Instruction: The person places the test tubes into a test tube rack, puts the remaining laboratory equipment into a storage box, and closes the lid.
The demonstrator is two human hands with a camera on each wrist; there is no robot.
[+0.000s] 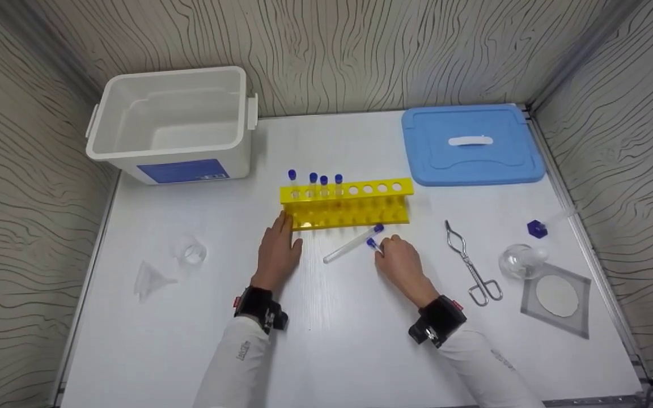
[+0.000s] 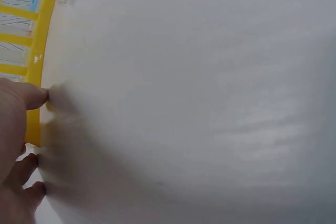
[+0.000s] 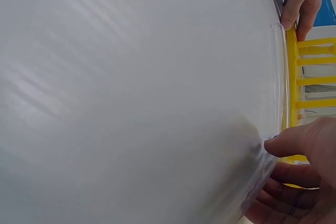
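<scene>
A yellow test tube rack (image 1: 344, 208) stands mid-table, with several blue-capped tubes (image 1: 323, 181) upright in its left holes. My left hand (image 1: 276, 252) rests at the rack's left end, fingertips against it and thumb spread apart. On the table before the rack, a clear test tube (image 1: 352, 245) with a blue cap lies slantwise. My right hand (image 1: 401, 262) pinches another blue-capped test tube (image 1: 373, 244) between thumb and fingers, close to the lying tube's cap; most of it is hidden by the hand. In the right wrist view, the right thumb (image 3: 289, 144) overlaps the clear tube.
A white bin (image 1: 190, 153) stands at the back left, and its blue lid (image 1: 471, 161) lies at the back right. Crucible tongs (image 1: 471, 269), a glass vessel (image 1: 516, 262) and a gauze mat (image 1: 536, 317) lie right. A funnel (image 1: 149, 280) and small clear beaker (image 1: 193, 253) are left.
</scene>
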